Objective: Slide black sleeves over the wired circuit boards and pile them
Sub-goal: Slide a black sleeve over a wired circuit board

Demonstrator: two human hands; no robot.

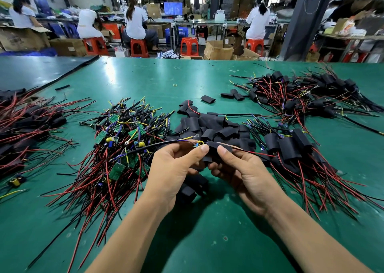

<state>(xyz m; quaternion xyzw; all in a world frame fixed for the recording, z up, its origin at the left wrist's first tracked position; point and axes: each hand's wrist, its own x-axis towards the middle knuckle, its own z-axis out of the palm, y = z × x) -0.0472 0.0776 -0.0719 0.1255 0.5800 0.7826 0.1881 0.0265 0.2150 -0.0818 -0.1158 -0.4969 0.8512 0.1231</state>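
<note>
Two bare forearms reach up from the lower edge onto the green table (145,75), and the hands meet just above its middle. The left hand (176,168) pinches a wired circuit board (198,142) between thumb and curled fingers; its black, blue and yellow leads trail off to the left. The right hand (245,173) grips a black sleeve (214,148) with the thumb on top, and thin red and black wires run out of the sleeve to the right. Sleeve and board meet between the two thumbs, and how far the board sits inside the sleeve is hidden.

Directly under the hands lie a few more sleeves (191,189). Just behind them is a heap of loose sleeves (214,127). To the left a pile of bare boards (120,139) spreads out, green boards tangled in red and black wire. To the right, touching the heap, is a pile of sleeved boards (291,146), with a larger sleeved pile (301,94) farther back and another at the left edge (27,123). A yellow rubber band (175,84) lies alone on the far table. Beyond it, people sit on red stools (189,46) at other benches.
</note>
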